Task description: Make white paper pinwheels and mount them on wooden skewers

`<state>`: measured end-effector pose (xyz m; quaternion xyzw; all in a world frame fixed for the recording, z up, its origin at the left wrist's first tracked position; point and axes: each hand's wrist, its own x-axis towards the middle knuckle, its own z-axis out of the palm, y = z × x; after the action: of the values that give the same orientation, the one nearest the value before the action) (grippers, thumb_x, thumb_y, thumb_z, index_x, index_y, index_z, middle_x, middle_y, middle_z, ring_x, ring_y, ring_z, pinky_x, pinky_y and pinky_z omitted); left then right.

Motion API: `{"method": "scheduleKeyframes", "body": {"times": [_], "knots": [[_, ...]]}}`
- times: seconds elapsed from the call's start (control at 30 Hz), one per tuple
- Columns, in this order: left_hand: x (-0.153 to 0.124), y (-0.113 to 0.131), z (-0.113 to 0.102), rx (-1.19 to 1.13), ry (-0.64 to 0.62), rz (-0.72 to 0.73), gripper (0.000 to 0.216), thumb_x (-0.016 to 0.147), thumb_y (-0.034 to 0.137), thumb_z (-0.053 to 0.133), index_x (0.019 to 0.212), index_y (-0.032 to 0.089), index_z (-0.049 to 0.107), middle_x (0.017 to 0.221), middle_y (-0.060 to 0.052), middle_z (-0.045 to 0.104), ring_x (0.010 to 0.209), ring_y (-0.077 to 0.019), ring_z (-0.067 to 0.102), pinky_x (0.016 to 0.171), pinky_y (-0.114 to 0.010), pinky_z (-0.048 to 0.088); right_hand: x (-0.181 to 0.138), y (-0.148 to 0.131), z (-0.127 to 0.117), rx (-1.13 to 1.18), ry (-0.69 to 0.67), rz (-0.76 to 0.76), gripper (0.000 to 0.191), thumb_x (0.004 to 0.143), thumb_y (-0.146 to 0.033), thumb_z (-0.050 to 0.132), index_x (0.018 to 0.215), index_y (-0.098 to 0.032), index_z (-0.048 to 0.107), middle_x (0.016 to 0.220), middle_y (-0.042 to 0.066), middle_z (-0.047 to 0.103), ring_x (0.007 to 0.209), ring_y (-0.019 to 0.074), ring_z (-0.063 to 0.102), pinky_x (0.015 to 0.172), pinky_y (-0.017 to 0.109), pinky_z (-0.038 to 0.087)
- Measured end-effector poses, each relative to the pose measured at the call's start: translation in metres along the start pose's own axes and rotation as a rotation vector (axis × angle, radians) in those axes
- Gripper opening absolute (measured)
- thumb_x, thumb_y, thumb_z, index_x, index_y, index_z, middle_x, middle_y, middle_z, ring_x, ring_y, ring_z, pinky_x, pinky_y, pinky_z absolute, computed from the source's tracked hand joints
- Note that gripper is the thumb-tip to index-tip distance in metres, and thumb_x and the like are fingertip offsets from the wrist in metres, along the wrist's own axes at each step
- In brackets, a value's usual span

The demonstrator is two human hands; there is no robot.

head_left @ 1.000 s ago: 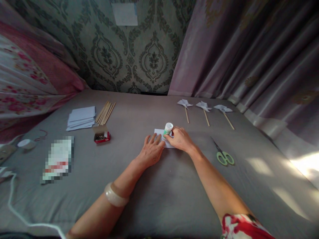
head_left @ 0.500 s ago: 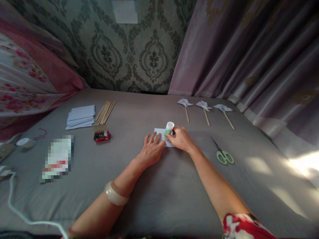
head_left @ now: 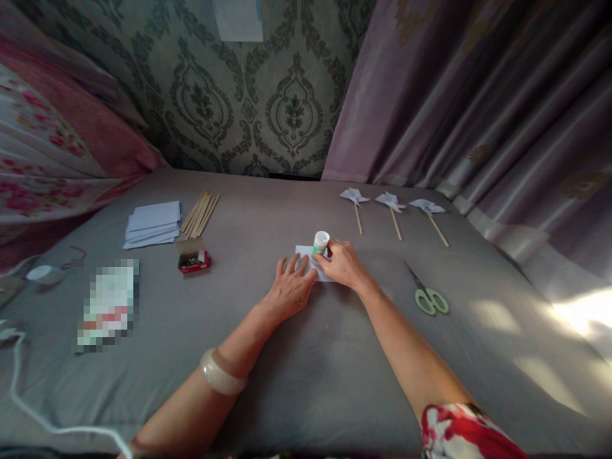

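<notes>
Right hand [head_left: 345, 266] grip closed on glue stick [head_left: 320, 243], now slightly leftward; left hand [head_left: 290, 288] still flat on paper [head_left: 306, 257].

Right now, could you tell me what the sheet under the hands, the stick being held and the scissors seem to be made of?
The sheet looks like thin matte white paper, lying flat under the left hand. The glue stick, shut in the right hand, seems smooth plastic: white cap, green body. The scissors show dark, likely metal blades and glossy green handles, probably plastic.
</notes>
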<state>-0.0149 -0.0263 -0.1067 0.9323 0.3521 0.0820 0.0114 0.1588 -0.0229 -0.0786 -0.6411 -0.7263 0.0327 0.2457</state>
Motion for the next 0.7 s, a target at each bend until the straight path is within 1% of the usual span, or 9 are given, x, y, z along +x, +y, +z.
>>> {"method": "scheduleKeyframes", "body": {"times": [0.2,0.37,0.5,0.7], "knots": [[-0.0005,0.0005,-0.0012,-0.019,0.006,-0.005,0.026,0.095,0.024,0.035,0.108,0.022,0.058,0.139,-0.011,0.048,0.134,-0.0334,0.036,0.106,-0.061,0.028,0.0006,0.001,-0.0008,0.006,-0.025,-0.005,0.015,0.083,-0.031,0.061,0.087,-0.017,0.064,0.08,0.008,0.068,0.079,0.0207,0.062,0.077,0.032,0.041],[-0.0006,-0.0007,0.0019,-0.04,0.026,-0.002,0.025,0.094,0.023,0.036,0.108,0.023,0.058,0.139,-0.011,0.048,0.134,-0.0325,0.035,0.106,-0.061,0.026,0.0012,0.0018,0.0018,0.044,0.001,-0.002,0.015,0.084,-0.03,0.06,0.089,-0.016,0.064,0.082,0.007,0.068,0.079,0.0198,0.061,0.077,0.031,0.04],[-0.0006,-0.0006,0.0023,-0.026,0.037,-0.005,0.026,0.094,0.023,0.036,0.109,0.021,0.058,0.141,-0.013,0.046,0.133,-0.0326,0.036,0.106,-0.06,0.027,0.0001,0.0025,-0.0007,0.046,-0.037,-0.031,0.015,0.084,-0.031,0.061,0.086,-0.016,0.064,0.082,0.007,0.067,0.08,0.0191,0.061,0.079,0.03,0.039],[-0.0004,0.001,-0.0031,-0.029,0.011,-0.001,0.027,0.094,0.024,0.034,0.109,0.022,0.058,0.14,-0.012,0.047,0.132,-0.0326,0.037,0.105,-0.061,0.028,0.0029,0.0005,-0.0034,-0.02,-0.059,-0.037,0.017,0.086,-0.03,0.058,0.093,-0.015,0.063,0.084,0.009,0.067,0.082,0.0205,0.06,0.081,0.032,0.039]]}}
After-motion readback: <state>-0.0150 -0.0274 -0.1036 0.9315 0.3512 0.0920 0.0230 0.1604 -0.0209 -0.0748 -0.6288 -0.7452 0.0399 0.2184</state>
